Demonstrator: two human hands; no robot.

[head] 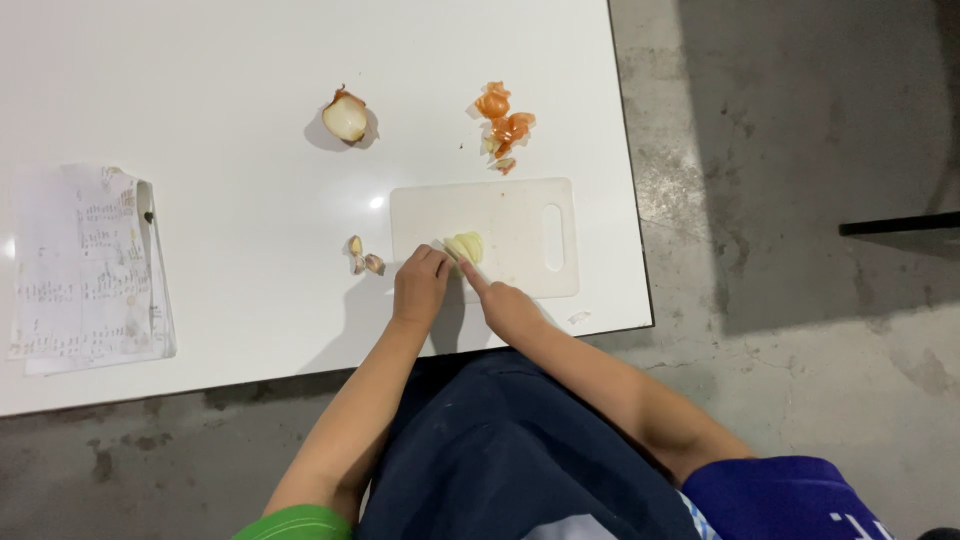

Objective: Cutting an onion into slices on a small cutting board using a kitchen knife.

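The left hand (421,285) rests at the near left corner of the white cutting board (520,215), fingers curled together and bent down against the sliced onion piece (466,246). The right hand (505,303) sits just to its right at the board's near edge, index finger extended toward the onion slices and the other fingers folded in. Whether this hand grips a knife cannot be determined; no blade is clearly visible between the two hands. The onion piece lies on the near left part of the board, cut into thin pale slices that stand close together.

The board lies close to the near edge of the white table (250,60) and not far from its right edge, with its handle slot toward the right. Open table surface extends to the left and to the far side of the board.

Two garlic cloves (363,257) lie just left of the board, near the left hand. A half onion (346,116) with skin attached sits farther back, well apart from the board. Orange onion peels (503,127) lie just beyond the board's far edge. A small pale scrap (579,318) lies at the near table edge, right of the right hand. A stack of printed papers (88,268) lies at the far left, close to the near edge.

The concrete floor (800,150) borders the table on the right and near sides. A dark bar at the right is cut off by the frame.
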